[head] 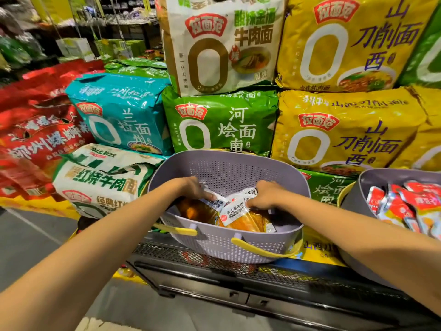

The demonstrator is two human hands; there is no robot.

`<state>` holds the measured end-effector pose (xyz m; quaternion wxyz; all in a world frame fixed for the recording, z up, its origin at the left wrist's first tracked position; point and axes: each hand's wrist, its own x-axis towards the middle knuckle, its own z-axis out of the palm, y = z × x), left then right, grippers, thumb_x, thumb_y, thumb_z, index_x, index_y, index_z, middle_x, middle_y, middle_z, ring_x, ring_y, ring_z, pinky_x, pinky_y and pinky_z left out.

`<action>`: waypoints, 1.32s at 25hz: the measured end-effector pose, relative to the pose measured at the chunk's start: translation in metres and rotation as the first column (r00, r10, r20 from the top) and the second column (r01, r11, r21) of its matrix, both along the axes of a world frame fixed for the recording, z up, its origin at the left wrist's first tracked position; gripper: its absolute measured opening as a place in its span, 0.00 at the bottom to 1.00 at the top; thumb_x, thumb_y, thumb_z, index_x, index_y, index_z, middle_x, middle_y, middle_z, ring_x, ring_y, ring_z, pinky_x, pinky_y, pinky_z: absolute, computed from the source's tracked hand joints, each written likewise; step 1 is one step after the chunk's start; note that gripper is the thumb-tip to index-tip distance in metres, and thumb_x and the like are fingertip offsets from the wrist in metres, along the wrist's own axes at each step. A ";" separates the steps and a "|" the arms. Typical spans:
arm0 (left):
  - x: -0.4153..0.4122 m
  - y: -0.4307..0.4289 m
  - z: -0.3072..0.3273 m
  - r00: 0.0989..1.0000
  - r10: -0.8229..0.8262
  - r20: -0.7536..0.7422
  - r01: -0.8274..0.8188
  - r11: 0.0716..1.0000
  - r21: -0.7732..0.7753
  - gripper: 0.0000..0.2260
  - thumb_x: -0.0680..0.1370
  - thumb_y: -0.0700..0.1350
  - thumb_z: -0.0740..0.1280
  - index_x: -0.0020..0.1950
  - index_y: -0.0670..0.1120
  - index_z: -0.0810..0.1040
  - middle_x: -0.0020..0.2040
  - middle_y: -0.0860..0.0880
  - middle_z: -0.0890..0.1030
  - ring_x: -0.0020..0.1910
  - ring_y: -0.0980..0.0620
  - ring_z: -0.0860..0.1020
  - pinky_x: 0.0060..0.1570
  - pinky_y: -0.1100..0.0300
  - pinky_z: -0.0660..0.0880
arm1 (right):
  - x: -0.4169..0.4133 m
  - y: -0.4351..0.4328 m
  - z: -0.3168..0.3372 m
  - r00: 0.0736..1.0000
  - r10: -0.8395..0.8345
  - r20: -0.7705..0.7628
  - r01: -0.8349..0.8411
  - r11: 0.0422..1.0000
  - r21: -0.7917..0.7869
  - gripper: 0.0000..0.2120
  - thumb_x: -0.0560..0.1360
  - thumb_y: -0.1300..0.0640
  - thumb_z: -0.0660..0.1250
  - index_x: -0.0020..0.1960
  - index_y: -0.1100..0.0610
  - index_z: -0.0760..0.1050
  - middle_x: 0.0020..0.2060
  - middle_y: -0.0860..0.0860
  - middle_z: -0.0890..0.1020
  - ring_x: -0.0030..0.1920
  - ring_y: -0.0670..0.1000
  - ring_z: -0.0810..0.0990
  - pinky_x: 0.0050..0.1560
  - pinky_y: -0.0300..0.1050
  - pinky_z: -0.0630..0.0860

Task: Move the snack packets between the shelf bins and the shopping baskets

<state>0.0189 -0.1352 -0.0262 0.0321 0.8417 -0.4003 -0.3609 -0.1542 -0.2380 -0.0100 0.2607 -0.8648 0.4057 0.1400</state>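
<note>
A purple perforated shopping basket (226,168) with yellow handles sits on a black mesh shelf, holding orange snack packets (241,218) with white labels. Both my hands reach down inside it. My left hand (198,189) grips the white top edge of a packet at the left. My right hand (265,194) curls its fingers over the top of another orange packet at the right. A second purple basket (358,187) at the far right holds several red snack packets (401,206).
Large instant-noodle multipacks in teal (119,113), green (222,120), yellow (343,130) and red (38,125) are stacked close behind and left of the baskets. The black mesh shelf (238,266) runs below. Grey aisle floor (31,232) lies at the lower left.
</note>
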 end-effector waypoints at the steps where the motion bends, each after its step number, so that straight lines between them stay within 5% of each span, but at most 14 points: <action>1: -0.002 0.001 0.004 0.999 -0.011 0.036 0.012 1.000 -0.021 0.26 0.76 0.56 0.66 0.69 0.43 0.70 0.69 0.45 0.71 0.66 0.45 0.70 0.64 0.57 0.66 | -0.001 0.001 -0.001 0.998 0.057 0.006 -0.056 0.997 -0.057 0.14 0.74 0.47 0.67 0.47 0.59 0.70 0.51 0.57 0.77 0.52 0.58 0.75 0.42 0.43 0.69; 4: -0.008 0.010 0.016 0.988 0.017 0.151 0.005 0.990 -0.143 0.29 0.74 0.58 0.68 0.70 0.43 0.70 0.68 0.42 0.73 0.66 0.43 0.71 0.63 0.56 0.68 | -0.003 0.002 -0.002 0.983 0.172 0.069 -0.162 0.978 -0.131 0.20 0.75 0.47 0.65 0.61 0.58 0.70 0.60 0.58 0.75 0.60 0.59 0.73 0.51 0.47 0.71; 10: -0.028 0.054 0.056 0.917 -0.015 0.398 0.203 0.878 -0.434 0.29 0.76 0.58 0.65 0.72 0.45 0.66 0.68 0.44 0.73 0.67 0.46 0.71 0.63 0.57 0.66 | -0.016 0.025 0.031 0.907 0.285 0.310 -0.176 0.925 -0.337 0.25 0.76 0.46 0.64 0.70 0.54 0.65 0.63 0.55 0.75 0.64 0.56 0.72 0.61 0.54 0.72; 16: -0.064 0.133 0.078 0.924 0.086 0.373 0.263 0.564 -0.783 0.24 0.77 0.54 0.65 0.71 0.47 0.68 0.67 0.48 0.74 0.65 0.50 0.72 0.61 0.60 0.66 | -0.052 0.112 0.054 0.671 0.277 0.688 0.084 0.893 -0.441 0.23 0.76 0.52 0.67 0.69 0.53 0.67 0.63 0.50 0.74 0.62 0.50 0.72 0.60 0.43 0.68; 20: -0.090 0.210 0.035 0.948 0.038 0.317 0.272 0.425 -0.864 0.22 0.76 0.53 0.63 0.68 0.48 0.71 0.63 0.52 0.76 0.62 0.55 0.72 0.60 0.63 0.65 | -0.088 0.203 0.018 0.586 0.196 0.786 0.223 0.894 -0.389 0.21 0.75 0.56 0.67 0.66 0.55 0.69 0.60 0.50 0.75 0.58 0.46 0.73 0.55 0.33 0.66; 24: -0.124 0.278 -0.045 0.993 -0.040 0.109 0.110 0.608 -0.786 0.22 0.77 0.56 0.62 0.68 0.47 0.71 0.65 0.51 0.76 0.64 0.54 0.73 0.61 0.65 0.64 | -0.135 0.281 -0.053 0.683 -0.037 0.729 0.261 0.945 -0.197 0.23 0.73 0.51 0.65 0.66 0.56 0.70 0.57 0.46 0.74 0.53 0.46 0.74 0.56 0.36 0.67; 28: -0.165 0.324 -0.117 0.987 -0.149 -0.058 0.090 0.816 -0.571 0.20 0.78 0.55 0.63 0.68 0.49 0.71 0.65 0.49 0.76 0.65 0.49 0.73 0.62 0.58 0.67 | -0.195 0.347 -0.119 0.784 -0.355 0.509 0.399 0.917 0.025 0.23 0.76 0.54 0.66 0.69 0.57 0.66 0.64 0.52 0.74 0.60 0.53 0.74 0.58 0.43 0.68; 31: -0.201 0.337 -0.143 0.950 -0.253 -0.184 0.142 0.873 -0.467 0.20 0.79 0.55 0.62 0.69 0.48 0.70 0.66 0.49 0.75 0.65 0.50 0.73 0.63 0.58 0.68 | -0.241 0.387 -0.144 0.739 -0.524 0.423 0.517 0.844 0.142 0.21 0.77 0.54 0.65 0.68 0.56 0.67 0.63 0.51 0.74 0.60 0.52 0.74 0.59 0.45 0.70; 33: -0.233 0.334 -0.150 0.912 -0.332 -0.239 0.212 0.884 -0.417 0.20 0.79 0.53 0.62 0.69 0.47 0.70 0.67 0.49 0.75 0.63 0.50 0.74 0.60 0.62 0.69 | -0.276 0.409 -0.154 0.627 -0.677 0.384 0.650 0.727 0.220 0.19 0.77 0.54 0.65 0.66 0.55 0.68 0.61 0.50 0.75 0.57 0.48 0.74 0.56 0.42 0.71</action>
